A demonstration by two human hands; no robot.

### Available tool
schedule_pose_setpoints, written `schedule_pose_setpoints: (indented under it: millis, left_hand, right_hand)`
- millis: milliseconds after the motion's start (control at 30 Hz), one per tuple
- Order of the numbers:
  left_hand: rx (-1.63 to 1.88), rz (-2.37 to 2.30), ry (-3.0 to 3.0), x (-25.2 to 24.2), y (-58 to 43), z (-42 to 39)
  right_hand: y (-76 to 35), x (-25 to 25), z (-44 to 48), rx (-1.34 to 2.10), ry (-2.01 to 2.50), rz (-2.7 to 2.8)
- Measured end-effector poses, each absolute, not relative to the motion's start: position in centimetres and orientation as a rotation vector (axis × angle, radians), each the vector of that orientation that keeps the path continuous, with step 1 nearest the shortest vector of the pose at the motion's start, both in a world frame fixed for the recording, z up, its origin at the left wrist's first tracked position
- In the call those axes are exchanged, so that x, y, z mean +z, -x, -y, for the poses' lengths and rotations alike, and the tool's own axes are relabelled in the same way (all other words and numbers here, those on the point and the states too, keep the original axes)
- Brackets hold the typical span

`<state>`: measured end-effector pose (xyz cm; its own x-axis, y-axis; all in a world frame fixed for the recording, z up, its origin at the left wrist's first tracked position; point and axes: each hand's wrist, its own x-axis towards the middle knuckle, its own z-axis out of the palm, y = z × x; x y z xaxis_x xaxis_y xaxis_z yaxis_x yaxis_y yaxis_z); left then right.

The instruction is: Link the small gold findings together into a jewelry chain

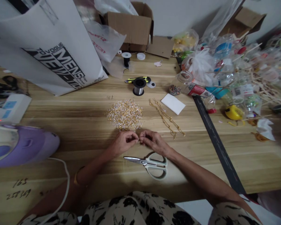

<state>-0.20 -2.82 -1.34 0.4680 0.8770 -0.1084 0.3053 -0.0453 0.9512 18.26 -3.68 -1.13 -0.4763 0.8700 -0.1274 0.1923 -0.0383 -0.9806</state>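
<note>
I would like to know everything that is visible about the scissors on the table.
The scissors have slim, shiny, metal-looking blades, a pivot, and two large, pale grey-green handle loops that look like plastic. The blades appear closed, or nearly so. They lie flat on the wood-grain table, nearer the person than the right hand, tips pointing left. The right wrist is close to the far loop; I cannot tell whether they touch.

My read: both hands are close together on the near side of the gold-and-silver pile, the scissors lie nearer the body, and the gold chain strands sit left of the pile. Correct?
Not quite: the gold chain strands lie right of the pile, as the head view shows. The rest stands: left hand and right hand close together, scissors nearer the body.
</note>
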Motion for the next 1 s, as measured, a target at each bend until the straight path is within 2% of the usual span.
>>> schedule_pose_setpoints:
  millis: [1000]
  left_hand:
    - [0.536,-0.999,-1.591,-0.4,0.6,2.5]
  right_hand:
    - [-18.6,-1.0,3.1,1.746,1.043,1.624]
